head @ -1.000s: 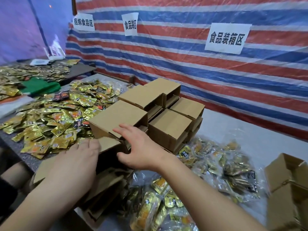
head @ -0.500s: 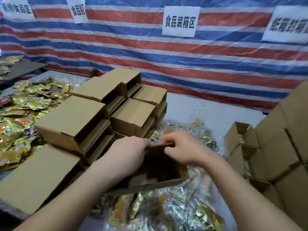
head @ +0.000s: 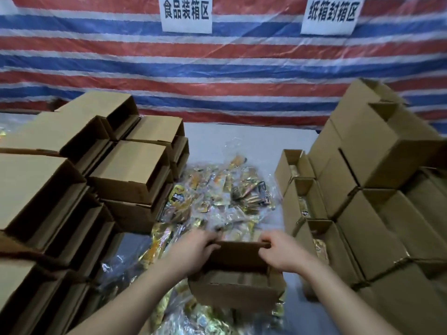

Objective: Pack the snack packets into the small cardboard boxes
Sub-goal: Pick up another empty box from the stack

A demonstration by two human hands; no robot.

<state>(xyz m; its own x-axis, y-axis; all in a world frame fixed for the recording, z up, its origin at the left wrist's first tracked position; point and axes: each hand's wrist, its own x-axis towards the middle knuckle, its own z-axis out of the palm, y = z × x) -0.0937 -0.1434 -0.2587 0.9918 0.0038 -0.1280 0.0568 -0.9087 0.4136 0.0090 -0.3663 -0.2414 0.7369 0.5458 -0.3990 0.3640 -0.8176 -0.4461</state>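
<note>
Left hand (head: 193,250), right hand (head: 281,253): both gripping far rim of small open brown cardboard box (head: 235,290), above heap of gold foil snack packets (head: 217,204).

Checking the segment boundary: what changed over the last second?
Both hands left the box stack on the left and took one open box. The left hand and right hand now grip its far wall, above the packets. The view swung right. Stacks and packets stayed put.
</note>
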